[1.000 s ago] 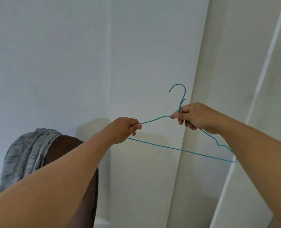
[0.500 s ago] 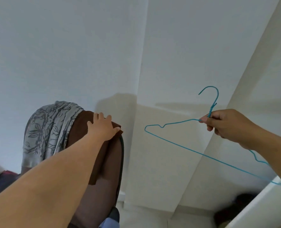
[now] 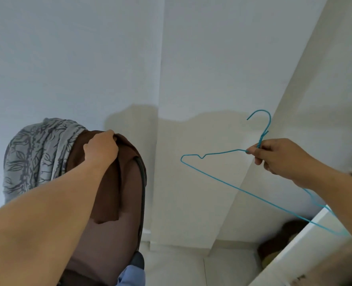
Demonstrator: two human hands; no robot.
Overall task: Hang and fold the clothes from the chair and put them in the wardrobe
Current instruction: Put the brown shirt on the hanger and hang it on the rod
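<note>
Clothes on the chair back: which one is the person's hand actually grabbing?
The plain brown garment. The left hand grips its top edge, while the grey leaf-patterned cloth beside it hangs untouched.

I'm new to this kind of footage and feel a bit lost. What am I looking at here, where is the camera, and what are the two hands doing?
There is no machine here: a person wears a wide-angle camera on the head, so you see their own two arms reaching forward. The left hand grips a brown garment draped over the top of a chair back. Beside it on the same chair back hangs a grey patterned cloth. The right hand pinches a blue wire hanger at the neck, just under its hook, holding it up in the air. Behind are plain white walls, and a white panel, perhaps the wardrobe's, shows at lower right.
</note>
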